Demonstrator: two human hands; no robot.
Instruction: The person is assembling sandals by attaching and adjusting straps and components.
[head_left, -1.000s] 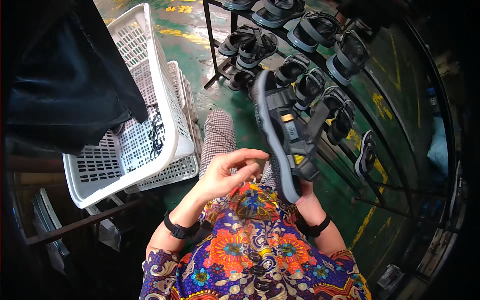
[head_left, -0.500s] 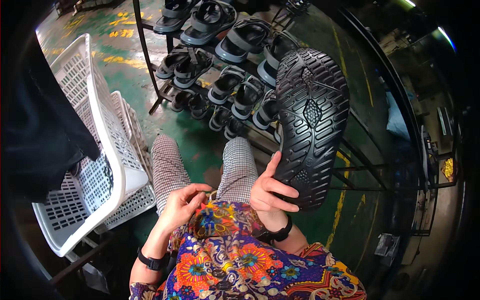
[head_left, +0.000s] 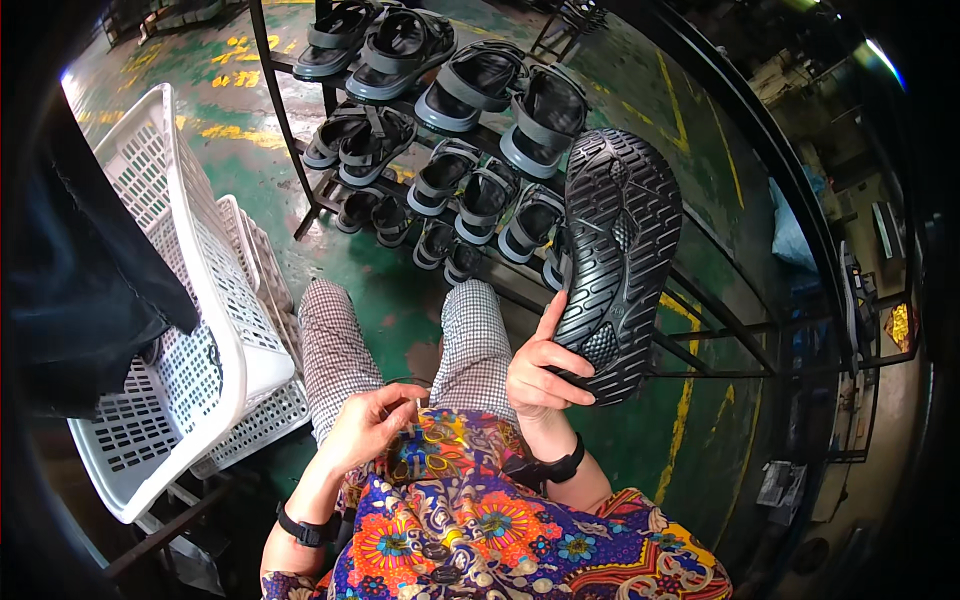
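My right hand (head_left: 545, 378) grips a black sandal (head_left: 622, 255) by its heel end. It is held upright with the ridged sole toward me, so its straps and upper are hidden. Over my lap, close to the patterned shirt, my left hand (head_left: 375, 425) has its fingers curled in and pressed together. Whether anything small sits between those fingertips cannot be seen.
Ahead stands a dark metal rack (head_left: 285, 110) with rows of grey-strapped black sandals (head_left: 470, 85). White plastic baskets (head_left: 235, 345) stand at my left, with dark cloth (head_left: 90, 250) hanging over one. More dark rack bars (head_left: 720, 375) run along the right.
The sandal has turned a little in my right hand and its toe end has dropped slightly. My left hand has shifted slightly, its fingers drawn closer together.
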